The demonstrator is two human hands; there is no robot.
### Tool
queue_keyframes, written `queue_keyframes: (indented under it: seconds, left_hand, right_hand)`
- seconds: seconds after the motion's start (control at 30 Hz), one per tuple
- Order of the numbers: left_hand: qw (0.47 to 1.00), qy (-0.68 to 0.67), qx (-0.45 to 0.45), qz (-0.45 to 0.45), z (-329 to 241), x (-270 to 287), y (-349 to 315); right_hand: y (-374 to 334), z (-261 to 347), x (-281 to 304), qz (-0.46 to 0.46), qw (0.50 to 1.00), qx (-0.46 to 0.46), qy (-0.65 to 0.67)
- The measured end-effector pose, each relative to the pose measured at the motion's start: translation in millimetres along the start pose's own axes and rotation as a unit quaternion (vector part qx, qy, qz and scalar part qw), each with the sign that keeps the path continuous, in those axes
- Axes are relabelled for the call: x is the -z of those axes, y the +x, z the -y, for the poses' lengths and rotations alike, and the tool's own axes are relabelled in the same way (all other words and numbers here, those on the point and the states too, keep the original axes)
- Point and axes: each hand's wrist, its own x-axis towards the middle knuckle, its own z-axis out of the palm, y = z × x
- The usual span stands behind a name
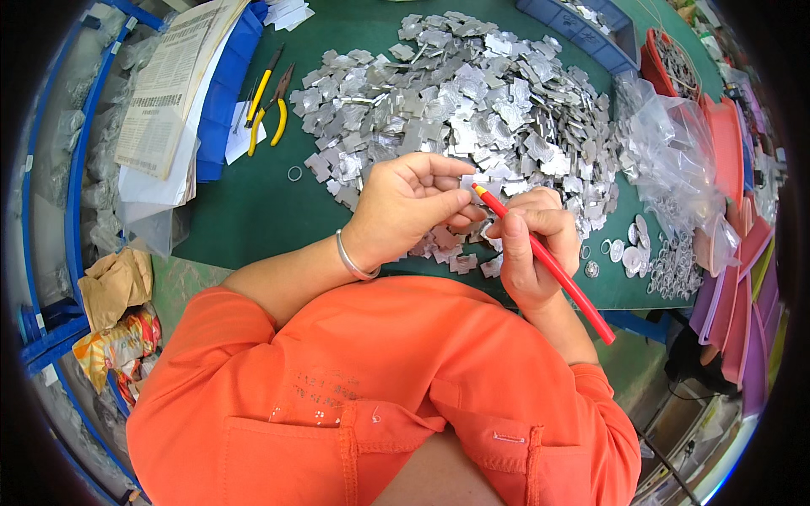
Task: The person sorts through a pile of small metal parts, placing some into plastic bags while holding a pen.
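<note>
My left hand (405, 202), with a bracelet on its wrist, pinches a small flat silver metal piece (469, 180) between thumb and fingers. In my right hand (536, 240) is a long red pencil-like stick (567, 282) with a yellowish tip, its fingers wrapped round it. That tip meets or nearly meets the metal piece; contact is hard to tell. Just beyond both hands spreads a large heap of similar metal pieces (456, 93), and several more lie beneath my fingers near the table's front edge.
Yellow-handled pliers (278, 114) and a second yellow-handled tool (263, 87) lie at left, beside a blue bin (228, 93) and newspaper (169, 84). To the right are round metal discs (633, 253), a clear plastic bag (666, 152), a red basket (654, 63) and a blue crate (582, 34).
</note>
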Motion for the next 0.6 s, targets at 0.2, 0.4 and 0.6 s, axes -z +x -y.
queue_keyframes:
  seconds: [0.2,0.4,0.6]
  left_hand:
    - [1.000,0.000,0.003,0.001,-0.1,-1.3,0.3]
    - [1.000,-0.005,0.024,0.002,2.6,1.6,0.7]
    - [1.000,0.010,0.007,-0.002,-2.2,0.4,1.0]
  right_hand:
    - [1.0,0.1,-1.9,0.005,1.000,-0.013,-0.011]
    - [2.8,1.4,-0.6,0.025,0.998,-0.030,-0.040]
    - [0.0,-1.7,0.8,-0.063,0.988,-0.118,0.078]
